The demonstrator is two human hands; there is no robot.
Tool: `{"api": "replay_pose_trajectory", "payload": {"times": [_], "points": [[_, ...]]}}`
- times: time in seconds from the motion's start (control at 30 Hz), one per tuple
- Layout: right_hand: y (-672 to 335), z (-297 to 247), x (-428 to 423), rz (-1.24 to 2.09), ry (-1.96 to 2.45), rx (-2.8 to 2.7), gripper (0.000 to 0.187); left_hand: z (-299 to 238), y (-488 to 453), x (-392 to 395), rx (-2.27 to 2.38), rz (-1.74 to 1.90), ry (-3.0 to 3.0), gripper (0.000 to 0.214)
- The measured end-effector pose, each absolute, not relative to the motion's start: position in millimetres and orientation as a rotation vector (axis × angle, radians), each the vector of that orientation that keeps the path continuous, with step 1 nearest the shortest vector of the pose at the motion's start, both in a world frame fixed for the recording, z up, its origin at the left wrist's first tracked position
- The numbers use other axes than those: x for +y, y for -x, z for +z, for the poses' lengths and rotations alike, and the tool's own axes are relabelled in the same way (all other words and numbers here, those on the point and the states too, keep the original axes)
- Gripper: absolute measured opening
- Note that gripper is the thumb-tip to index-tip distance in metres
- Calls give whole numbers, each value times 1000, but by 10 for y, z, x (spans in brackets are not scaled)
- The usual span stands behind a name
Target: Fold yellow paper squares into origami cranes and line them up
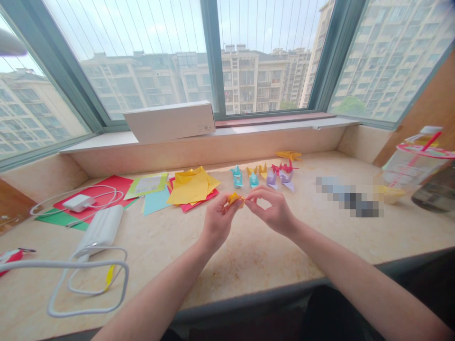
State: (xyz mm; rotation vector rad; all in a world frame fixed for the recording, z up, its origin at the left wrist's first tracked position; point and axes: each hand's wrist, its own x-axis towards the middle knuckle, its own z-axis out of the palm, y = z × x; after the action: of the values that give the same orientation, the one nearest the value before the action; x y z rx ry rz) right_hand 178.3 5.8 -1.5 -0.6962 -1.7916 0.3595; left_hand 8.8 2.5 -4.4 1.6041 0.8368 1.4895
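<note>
A small folded piece of yellow paper (234, 198) is pinched in my left hand (218, 219), above the middle of the stone counter. My right hand (273, 211) has thumb and forefinger pressed together at the paper's right tip. Just beyond my hands stand several small folded paper cranes in rows: blue cranes (238, 179), yellow cranes (262, 170), red cranes (284, 167) and purple cranes (286, 179). To the left of my left hand lies a loose stack of yellow paper sheets (192, 185), with red sheets partly under it.
On the left are a white power bank (104, 228), a white charger (78, 202), looping cables (88, 310) and red paper (115, 189). A white box (170, 122) rests on the window ledge. At the right stand a plastic cup with a straw (408, 168) and a blurred-out item (348, 196).
</note>
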Motion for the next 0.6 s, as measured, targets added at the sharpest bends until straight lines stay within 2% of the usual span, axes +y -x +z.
{"api": "replay_pose_trajectory", "payload": {"times": [0.13,0.33,0.6], "points": [[-1766,0,57,557,770,-1734,6,-48,-81,22,823,1525,-1634,16],[-1788,14,90,889,849,-1692,22,-40,-62,30,811,1559,-1728,9],[-1808,1,106,1000,874,-1642,27,-75,-29,51,822,1535,-1842,8]]}}
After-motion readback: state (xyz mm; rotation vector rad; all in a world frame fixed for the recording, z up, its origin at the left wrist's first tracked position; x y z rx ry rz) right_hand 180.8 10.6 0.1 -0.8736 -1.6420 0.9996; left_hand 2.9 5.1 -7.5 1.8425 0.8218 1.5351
